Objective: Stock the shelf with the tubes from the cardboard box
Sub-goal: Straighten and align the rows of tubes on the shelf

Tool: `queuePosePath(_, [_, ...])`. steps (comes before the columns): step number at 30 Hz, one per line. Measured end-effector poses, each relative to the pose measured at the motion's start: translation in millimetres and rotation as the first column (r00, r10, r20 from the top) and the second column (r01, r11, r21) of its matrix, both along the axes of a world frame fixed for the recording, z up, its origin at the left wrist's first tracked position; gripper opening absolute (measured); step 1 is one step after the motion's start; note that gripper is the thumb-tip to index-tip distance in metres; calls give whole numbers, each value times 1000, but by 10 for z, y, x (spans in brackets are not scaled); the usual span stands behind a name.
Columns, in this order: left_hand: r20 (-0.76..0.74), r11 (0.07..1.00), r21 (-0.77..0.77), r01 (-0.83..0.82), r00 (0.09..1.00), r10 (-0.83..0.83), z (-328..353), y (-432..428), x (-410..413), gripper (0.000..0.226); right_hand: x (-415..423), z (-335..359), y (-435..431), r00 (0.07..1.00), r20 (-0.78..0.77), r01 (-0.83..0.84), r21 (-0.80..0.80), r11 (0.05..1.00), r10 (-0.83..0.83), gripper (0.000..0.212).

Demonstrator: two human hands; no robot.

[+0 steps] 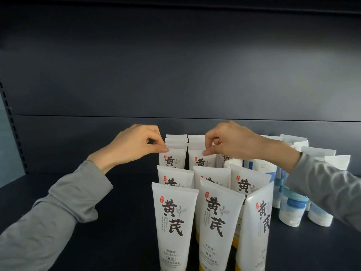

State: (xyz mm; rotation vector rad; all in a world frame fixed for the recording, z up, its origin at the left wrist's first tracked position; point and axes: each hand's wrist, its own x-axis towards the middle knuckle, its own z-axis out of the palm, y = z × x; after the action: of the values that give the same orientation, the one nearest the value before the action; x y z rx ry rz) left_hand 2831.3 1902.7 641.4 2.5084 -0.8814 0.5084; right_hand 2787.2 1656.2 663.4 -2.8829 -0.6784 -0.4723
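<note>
The left hand (134, 145) is pinching the flat top seam of the left tube (172, 158) between thumb and forefinger. The right hand (230, 142) is pinching the top of the middle tube (201, 160) the same way. Both tubes are standing cap-down on the dark shelf (93, 202), towards the far end of a tight block of white tubes (173, 222) set in rows. The cardboard box is not showing in view.

Toppling is looking like the main risk. The tubes are balancing on narrow caps and standing close together, so a sideways tug or push on either pinched one is likely going to knock neighbours over in a chain. The near-right tube (256, 222) is sitting turned at an angle and seems to be tilting towards the block, making that corner the weakest. The right sleeve (322, 190) is hanging just over the blue-and-white tubes (293, 204) on the right, so dropping or swinging that arm is risking a brush that tips them. Pinching only the thin seam is also giving little control if a tube starts leaning.
</note>
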Motion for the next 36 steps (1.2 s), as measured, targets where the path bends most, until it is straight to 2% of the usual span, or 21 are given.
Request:
queuePosePath(7, [-77, 991, -114, 67, 994, -76, -28, -27, 15, 31, 86, -58, -7, 997, 79, 16, 6, 1000, -17, 19])
queuePosePath(11, [-77, 988, -133, 73, 993, -84, -52, -70, 7, 30, 105, -45, -34, 1000, 2, 25, 61, 998, -26, 22])
queuePosePath(15, [-70, 989, -126, 80, 994, -89, -58, -54, 36, 20, 124, -28, -75, 997, -67, -15, 168, 986, 27, 19])
queuePosePath(19, [-105, 982, -164, 91, 989, -109, -77, 15, 58, 20, 73, 6, -160, 991, -94, -65, 250, 966, 91, 18])
queuePosePath(21, [-98, 973, -209, 102, 987, -125, -94, 21, 71, 16, 48, 50, -241, 990, -101, -72, 262, 962, 102, 22])
queuePosePath(25, [-86, 960, -257, 113, 987, -139, -119, -18, 101, 16, -6, 104, -461, 962, -214, -81, 368, 926, 170, 38])
queuePosePath(28, [-105, 958, -256, 128, 982, -160, -121, -14, 115, 18, -70, 117, -608, 939, -266, -93, 410, 907, 217, 32])
queuePosePath(32, [-114, 952, -274, 133, 979, -170, -128, -13, 116, 19, -143, 142, -674, 917, -327, -95, 382, 919, 230, 20])
queuePosePath(36, [-136, 947, -289, 139, 973, -185, -116, -40, 106, 15, -178, 161, -636, 914, -354, -104, 270, 957, 199, 32])
